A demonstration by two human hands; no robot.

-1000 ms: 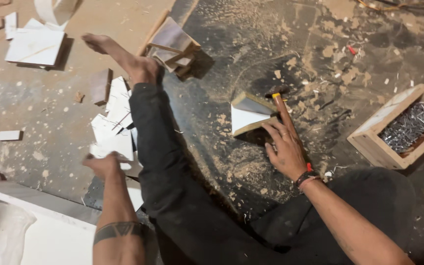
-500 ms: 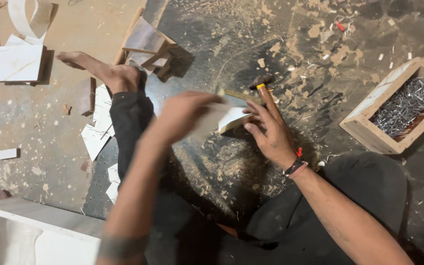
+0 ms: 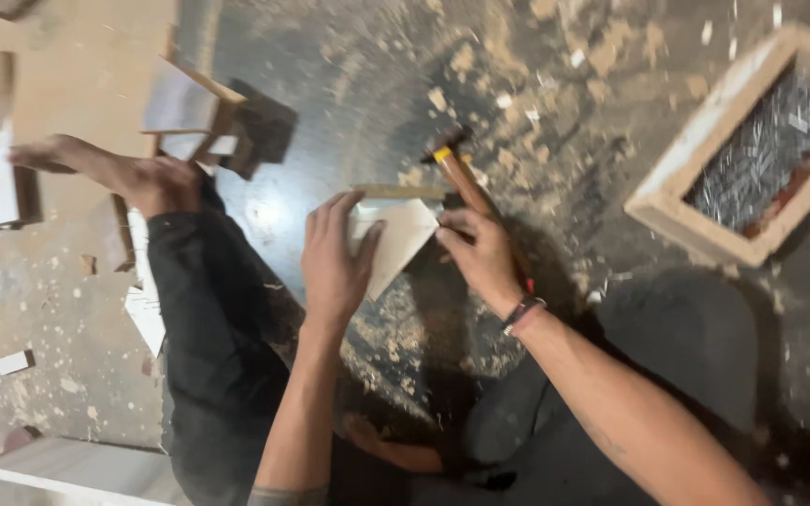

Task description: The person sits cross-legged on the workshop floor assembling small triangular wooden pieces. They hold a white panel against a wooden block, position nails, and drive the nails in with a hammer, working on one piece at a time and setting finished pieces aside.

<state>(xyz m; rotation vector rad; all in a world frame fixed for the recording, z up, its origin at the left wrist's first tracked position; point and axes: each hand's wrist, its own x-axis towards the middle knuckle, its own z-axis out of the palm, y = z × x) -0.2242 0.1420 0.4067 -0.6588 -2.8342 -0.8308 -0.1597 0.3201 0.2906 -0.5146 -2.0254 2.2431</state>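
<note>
A small triangular white-faced board piece (image 3: pixel 403 236) with a wood edge lies on the dark dusty floor in front of me. My left hand (image 3: pixel 335 258) rests flat on its left side, fingers spread over it. My right hand (image 3: pixel 482 251) touches its right corner, and a hammer (image 3: pixel 466 178) with a wooden handle lies under that hand, its dark head pointing away. A band sits on my right wrist. My leg in dark trousers stretches left, with my bare foot (image 3: pixel 110 173) on the floor.
A wooden box of nails (image 3: pixel 705 211) stands at the right. Small wooden frame pieces (image 3: pixel 208 117) lie at the upper left. White board offcuts (image 3: pixel 147 309) lie beside my leg, and a white panel (image 3: pixel 77 468) sits at the bottom left. Sawdust covers the floor.
My left hand swung in from the left side and came down on the triangular piece. My right hand stayed at the piece by the hammer. The camera moved closer.
</note>
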